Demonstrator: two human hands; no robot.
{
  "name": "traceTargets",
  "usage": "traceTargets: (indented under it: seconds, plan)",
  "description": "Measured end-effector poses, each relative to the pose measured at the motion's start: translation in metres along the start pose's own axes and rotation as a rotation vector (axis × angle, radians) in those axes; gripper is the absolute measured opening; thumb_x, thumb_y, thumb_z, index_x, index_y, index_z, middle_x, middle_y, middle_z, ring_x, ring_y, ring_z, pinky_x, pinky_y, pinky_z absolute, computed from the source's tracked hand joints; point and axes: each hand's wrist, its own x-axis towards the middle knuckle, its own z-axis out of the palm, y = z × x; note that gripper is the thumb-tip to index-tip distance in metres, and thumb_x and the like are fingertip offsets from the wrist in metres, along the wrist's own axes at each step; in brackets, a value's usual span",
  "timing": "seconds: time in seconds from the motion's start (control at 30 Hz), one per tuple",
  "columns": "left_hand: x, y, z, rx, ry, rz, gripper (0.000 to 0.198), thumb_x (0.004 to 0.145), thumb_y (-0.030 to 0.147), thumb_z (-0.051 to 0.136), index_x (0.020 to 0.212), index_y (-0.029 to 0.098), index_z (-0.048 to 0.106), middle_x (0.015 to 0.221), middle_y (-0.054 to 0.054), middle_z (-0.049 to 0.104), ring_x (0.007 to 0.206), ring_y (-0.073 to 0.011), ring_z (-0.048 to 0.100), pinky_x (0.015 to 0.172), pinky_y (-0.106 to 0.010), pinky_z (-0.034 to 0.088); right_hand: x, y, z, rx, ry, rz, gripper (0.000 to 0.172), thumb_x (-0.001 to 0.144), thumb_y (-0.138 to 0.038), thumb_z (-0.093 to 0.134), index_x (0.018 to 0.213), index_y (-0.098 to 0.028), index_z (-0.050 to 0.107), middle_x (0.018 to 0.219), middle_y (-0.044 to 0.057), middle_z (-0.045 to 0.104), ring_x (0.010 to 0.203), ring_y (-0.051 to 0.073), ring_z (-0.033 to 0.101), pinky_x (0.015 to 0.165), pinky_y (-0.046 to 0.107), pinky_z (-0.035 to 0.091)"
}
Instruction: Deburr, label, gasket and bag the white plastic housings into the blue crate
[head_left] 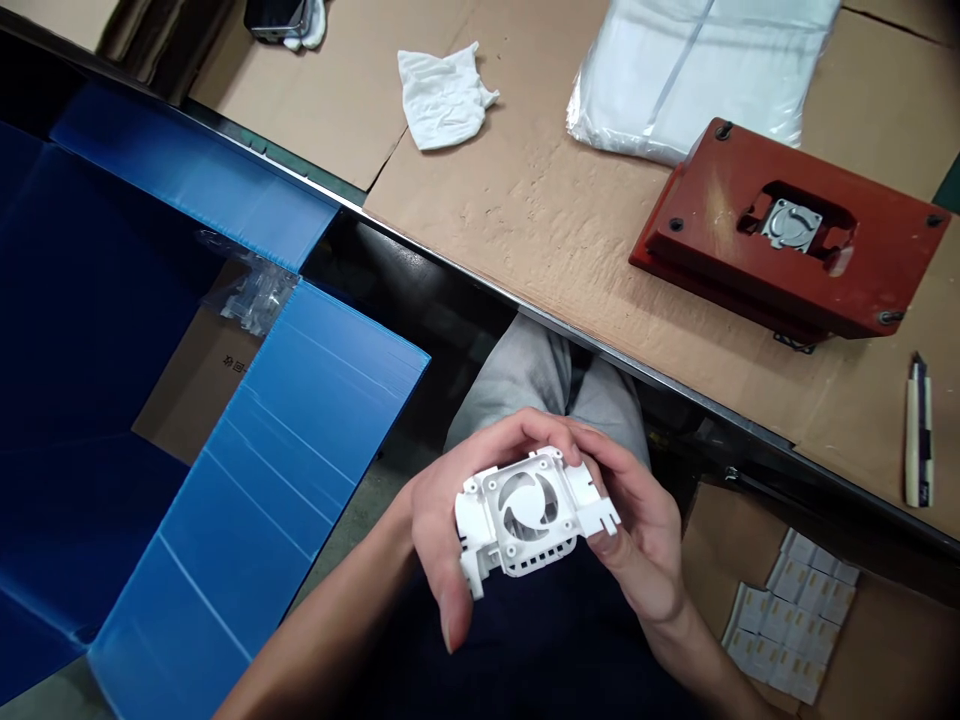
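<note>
A white plastic fan housing (529, 515) with a round grille in its middle is held over my lap, below the table edge. My left hand (442, 520) grips its left side, thumb running down along the edge and fingers curled over the top. My right hand (637, 525) closes on its right side, fingers wrapped over the top corner and the thumb under a tab. Both hands are closed on the part.
A red fixture block (795, 235) with a metal insert sits on the cardboard-covered table (525, 200). Beyond it lie a plastic bag (697, 70) and a crumpled white cloth (442, 95). A utility knife (919, 430) lies right. A blue corrugated box (247, 520) stands left; a carton of white parts (795, 610) lower right.
</note>
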Motion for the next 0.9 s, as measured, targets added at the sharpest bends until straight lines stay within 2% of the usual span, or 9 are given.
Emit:
traceTargets:
  seconds: [0.13,0.3,0.53,0.67,0.8,0.9]
  plan:
    - [0.001,-0.004,-0.001,0.02,-0.005,0.063,0.089,0.041,0.058,0.095,0.113,0.024,0.055,0.118,-0.012,0.061,0.111,-0.0351,0.063,0.102,-0.052,0.047,0.003,-0.003,-0.001,-0.007,-0.027,0.004,0.047,0.094,-0.041,0.063,0.139,-0.032,0.058,0.147,0.004,0.054,0.137,0.029,0.049,0.117,0.044,0.04]
    - [0.005,-0.009,-0.005,0.044,-0.091,0.153,0.094,0.036,0.048,0.099,0.116,0.025,0.058,0.111,-0.008,0.06,0.101,-0.0293,0.063,0.097,-0.05,0.051,0.003,-0.003,-0.003,0.021,-0.069,-0.009,0.048,0.095,-0.042,0.061,0.141,-0.029,0.056,0.149,0.006,0.052,0.14,0.032,0.045,0.119,0.048,0.036]
    - [0.009,-0.012,-0.005,0.07,-0.159,0.203,0.097,0.035,0.042,0.101,0.12,0.026,0.056,0.113,-0.008,0.059,0.1,-0.028,0.063,0.094,-0.048,0.053,0.004,-0.003,-0.006,0.032,-0.082,-0.016,0.048,0.095,-0.041,0.061,0.141,-0.028,0.056,0.15,0.006,0.051,0.142,0.032,0.044,0.121,0.048,0.033]
    - [0.009,-0.009,-0.004,0.092,-0.141,0.211,0.096,0.036,0.043,0.1,0.119,0.026,0.056,0.111,-0.007,0.06,0.1,-0.0284,0.064,0.094,-0.047,0.053,0.005,-0.002,-0.007,0.043,-0.087,-0.03,0.048,0.094,-0.04,0.061,0.141,-0.029,0.056,0.149,0.006,0.052,0.141,0.032,0.044,0.121,0.05,0.033]
    - [0.005,-0.002,-0.003,0.154,-0.109,0.115,0.083,0.051,0.052,0.094,0.119,0.026,0.054,0.112,-0.009,0.059,0.106,-0.0326,0.065,0.097,-0.051,0.051,0.007,-0.001,-0.005,0.061,-0.073,0.0,0.047,0.094,-0.042,0.062,0.139,-0.03,0.058,0.148,0.006,0.053,0.141,0.032,0.044,0.121,0.052,0.033]
    - [0.003,0.0,-0.002,0.147,-0.036,0.076,0.085,0.047,0.056,0.093,0.116,0.025,0.054,0.114,-0.01,0.058,0.111,-0.0362,0.063,0.1,-0.052,0.049,0.007,-0.001,-0.002,0.071,-0.036,0.005,0.046,0.093,-0.044,0.063,0.137,-0.032,0.06,0.147,0.005,0.055,0.141,0.032,0.045,0.12,0.051,0.034]
